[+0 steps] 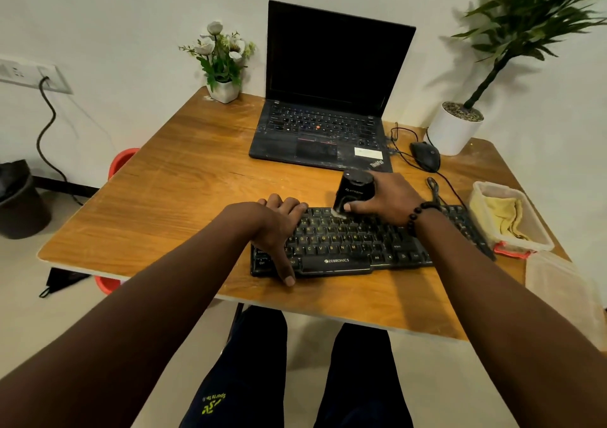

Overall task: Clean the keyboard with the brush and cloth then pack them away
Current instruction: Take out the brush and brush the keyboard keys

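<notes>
A black Zebronics keyboard (348, 243) lies near the table's front edge. My right hand (386, 199) grips a black cylindrical brush (353, 188), its pale bristles touching the keyboard's top key row. My left hand (279, 227) holds the keyboard's left end, fingers curled over the far edge and thumb down at the front edge. A yellow cloth (502, 219) lies inside a clear plastic box (538, 240) to the right of the keyboard.
An open black laptop (328, 99) stands behind the keyboard, with a black mouse (425, 155) and cable to its right. A white plant pot (455, 128) and a small flower pot (223, 91) sit at the back. A clear lid (558, 283) lies at the right front corner.
</notes>
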A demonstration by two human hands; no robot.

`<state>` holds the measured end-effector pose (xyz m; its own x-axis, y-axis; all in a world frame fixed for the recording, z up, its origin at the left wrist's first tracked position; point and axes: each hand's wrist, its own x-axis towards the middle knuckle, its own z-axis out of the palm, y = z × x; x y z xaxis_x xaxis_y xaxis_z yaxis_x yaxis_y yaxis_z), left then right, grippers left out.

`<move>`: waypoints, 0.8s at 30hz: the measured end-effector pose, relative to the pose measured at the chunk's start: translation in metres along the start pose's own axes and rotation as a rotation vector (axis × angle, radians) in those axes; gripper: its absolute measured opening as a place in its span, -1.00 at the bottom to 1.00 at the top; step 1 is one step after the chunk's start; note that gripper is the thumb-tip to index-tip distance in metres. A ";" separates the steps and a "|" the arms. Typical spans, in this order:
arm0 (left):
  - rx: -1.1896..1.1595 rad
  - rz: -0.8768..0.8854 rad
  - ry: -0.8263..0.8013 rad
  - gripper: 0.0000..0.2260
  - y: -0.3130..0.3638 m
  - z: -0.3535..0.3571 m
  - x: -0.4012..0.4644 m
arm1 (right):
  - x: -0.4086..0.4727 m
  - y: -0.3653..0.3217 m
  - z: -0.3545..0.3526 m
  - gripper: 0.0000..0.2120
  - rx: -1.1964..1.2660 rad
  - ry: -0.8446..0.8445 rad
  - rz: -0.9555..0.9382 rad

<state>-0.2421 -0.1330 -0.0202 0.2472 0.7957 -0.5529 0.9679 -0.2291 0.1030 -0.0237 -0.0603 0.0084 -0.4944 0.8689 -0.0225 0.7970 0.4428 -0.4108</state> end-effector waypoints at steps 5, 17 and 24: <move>0.008 0.000 0.002 0.37 0.000 0.001 0.002 | -0.002 -0.002 -0.002 -0.54 0.148 -0.078 0.014; 0.006 -0.006 0.016 0.35 0.002 0.000 -0.001 | 0.008 -0.020 0.017 -0.50 -0.012 0.017 -0.031; 0.000 -0.011 0.005 0.36 0.000 0.001 0.002 | 0.008 -0.022 0.019 -0.51 0.088 -0.030 -0.029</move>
<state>-0.2415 -0.1320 -0.0221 0.2366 0.8011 -0.5498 0.9706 -0.2201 0.0969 -0.0516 -0.0666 -0.0001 -0.5279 0.8486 -0.0358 0.7493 0.4455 -0.4900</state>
